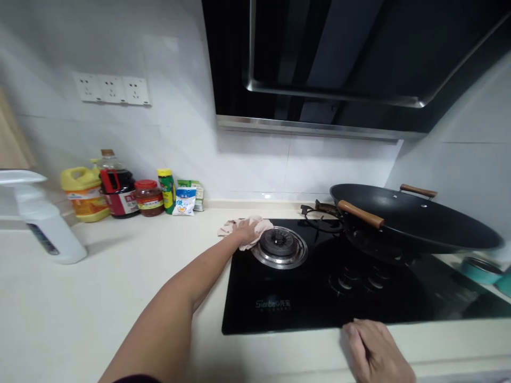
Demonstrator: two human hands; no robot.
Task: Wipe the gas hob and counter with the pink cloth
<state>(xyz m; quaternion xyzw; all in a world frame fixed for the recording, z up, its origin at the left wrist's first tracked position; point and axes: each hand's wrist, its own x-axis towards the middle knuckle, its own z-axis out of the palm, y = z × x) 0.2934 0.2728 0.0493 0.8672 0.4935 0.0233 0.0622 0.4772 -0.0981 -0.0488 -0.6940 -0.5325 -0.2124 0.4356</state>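
My left hand [246,234] presses a pale pink cloth [261,226] onto the back left corner of the black glass gas stove [303,298]. Its fingers are partly sunk in the cloth, just left of the round burner [278,243] with its metal ring. The cloth lies partly over the stove's edge and the counter. My right hand [377,351] rests at the counter's front edge, below the stove, its fingers curled in and nothing seen in them. To the right a large black wok [415,218] with wooden handles sits on the other burner, the pan support [322,230] beside it.
A white spray bottle [48,223] stands on the left counter [131,282]. Along the wall are a yellow jug [83,194], a dark sauce bottle [120,191], a red-lidded jar [149,198], a green shaker [166,191] and small packets [184,201]. A range hood [319,58] hangs above.
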